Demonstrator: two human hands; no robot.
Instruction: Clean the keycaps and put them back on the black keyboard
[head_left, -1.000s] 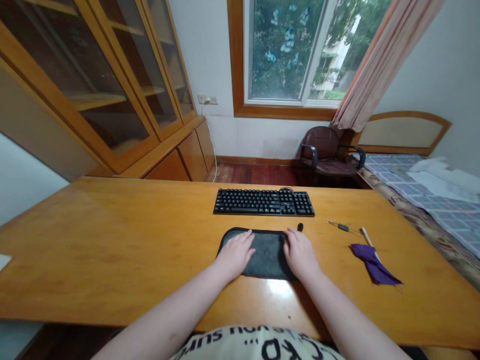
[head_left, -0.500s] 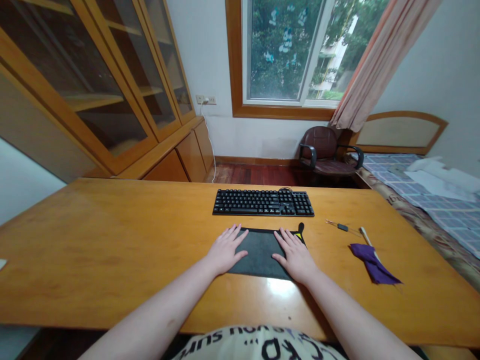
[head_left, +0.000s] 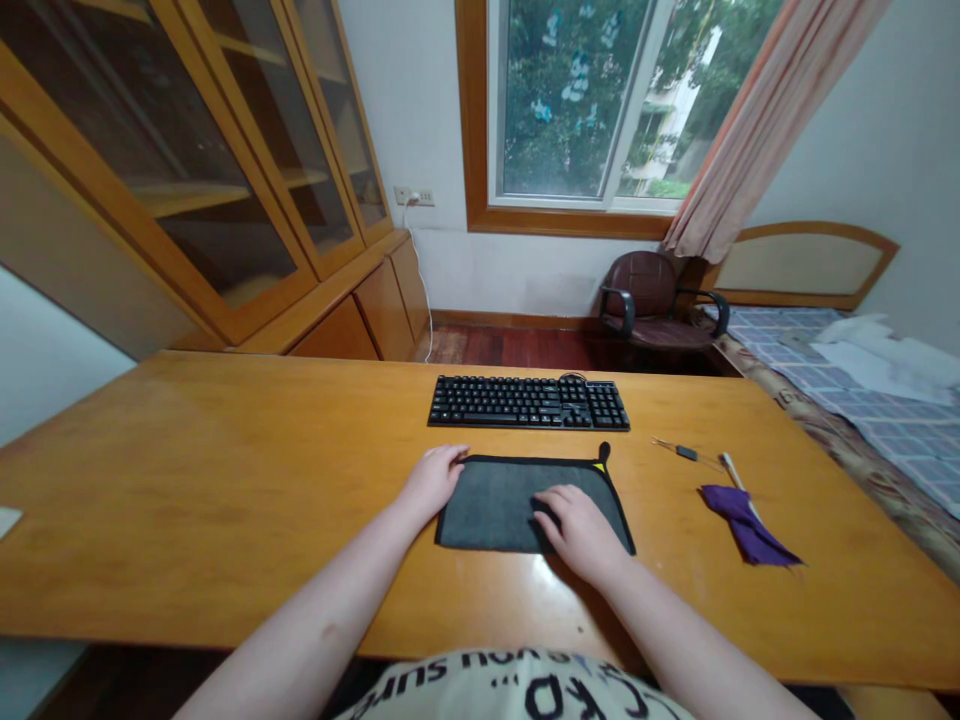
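A dark grey cloth point(head_left: 495, 505) with black edging lies flat on the wooden desk. It has a small black loop and a yellow mark at its far right corner. My left hand point(head_left: 433, 478) is at the cloth's far left corner, fingers stretched towards it and touching the edge; the cloth there looks flat. Over the right half of the cloth is my right hand point(head_left: 581, 530), its fingers slightly bent and the thumb apart, holding nothing. Just beyond the cloth sits a black keyboard point(head_left: 529, 402).
On the right of the desk point(head_left: 262, 480) lie a purple cloth point(head_left: 750, 530) over a pale stick point(head_left: 731, 468) and a small dark piece with thin wires point(head_left: 686, 453). A white item point(head_left: 7, 520) is at the left edge. An office chair point(head_left: 645, 300) stands beyond.
My left hand has slid left off the cloth's surface to its far left corner. My right hand has drawn back towards me, its fingers now more bent.
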